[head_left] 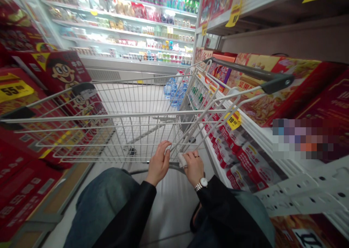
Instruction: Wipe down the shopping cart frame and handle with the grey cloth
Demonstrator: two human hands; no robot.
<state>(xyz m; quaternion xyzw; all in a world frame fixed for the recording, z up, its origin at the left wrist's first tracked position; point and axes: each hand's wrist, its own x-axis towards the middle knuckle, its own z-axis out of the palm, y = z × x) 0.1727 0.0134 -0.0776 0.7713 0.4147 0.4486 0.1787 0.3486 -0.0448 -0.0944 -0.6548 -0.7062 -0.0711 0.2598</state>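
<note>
Pale tiled floor [166, 200] runs down a shop aisle to a lit chiller [136, 62], its shelves lined with packets, tubs and bottles. Red boxes [24, 193] stack up on the left. On the right, a white shelf [253, 131] bears more boxes [253, 91], with red-labelled bottles [251, 164] below and a yellow 19.00 tag [233, 120] at its edge. Blue-tinted jugs [174, 91] stand on the floor beyond the cart.

Between the two sides is the wire cart [122, 115], directly in front of the person's bent, jeans-clad knees [109, 200]. Its dark handle [245, 70] lies at the upper right, near the boxes on the shelf.

The left hand [159, 163] is at the cart's lower near edge, palm turned inward, fingers loosely extended and holding nothing visible; whether it touches the wire, I cannot tell. Just beside it, the right hand [193, 166] has its fingers curled round a small whitish cloth [182, 160], against the cart's lower corner. A ring [196, 156] and a silver watch [203, 182] show on that side.
</note>
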